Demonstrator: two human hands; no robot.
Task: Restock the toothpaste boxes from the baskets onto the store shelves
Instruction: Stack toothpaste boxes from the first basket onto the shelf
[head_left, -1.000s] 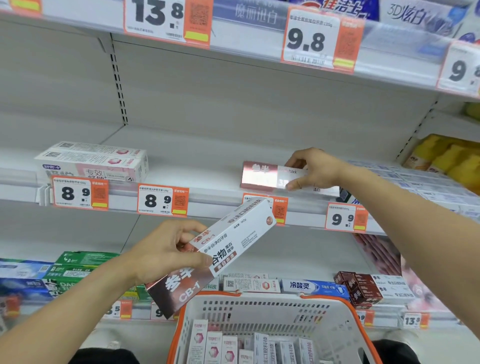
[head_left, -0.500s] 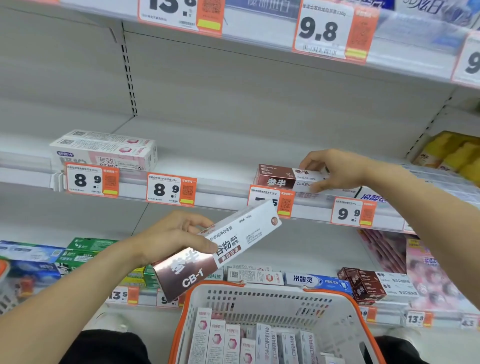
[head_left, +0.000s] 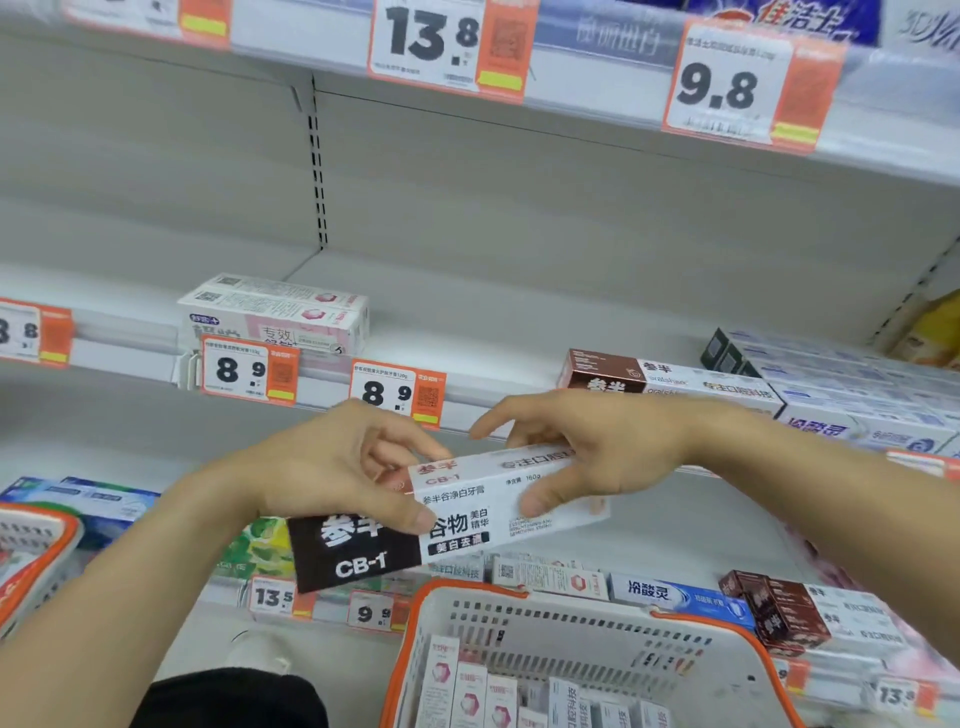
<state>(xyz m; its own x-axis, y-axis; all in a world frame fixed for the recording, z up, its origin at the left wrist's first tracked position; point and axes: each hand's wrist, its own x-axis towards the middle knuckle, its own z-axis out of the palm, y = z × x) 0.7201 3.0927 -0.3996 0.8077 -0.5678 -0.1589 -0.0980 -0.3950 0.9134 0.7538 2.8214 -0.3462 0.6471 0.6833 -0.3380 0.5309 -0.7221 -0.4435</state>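
Observation:
My left hand (head_left: 332, 467) grips the dark end of a brown-and-white CB-1 toothpaste box (head_left: 467, 514), held level in front of the middle shelf (head_left: 467, 322). My right hand (head_left: 597, 447) closes over the box's white right end, thumb below and fingers on top. A matching brown-and-white box (head_left: 670, 382) lies on the middle shelf to the right, free of any hand. Below, the white basket with an orange rim (head_left: 571, 618) holds several upright white toothpaste boxes (head_left: 467, 691).
Two pink-and-white boxes (head_left: 275, 317) are stacked at the shelf's left. Blue-and-white boxes (head_left: 852, 395) fill its right end. Price tags (head_left: 249, 369) line the shelf edges. A second basket's rim (head_left: 31, 566) shows at the left. The lower shelf carries mixed boxes (head_left: 680, 595).
My right hand let go of the box on the middle shelf and came down to the box in my left hand, now gripping its white end. The box turned from tilted to level.

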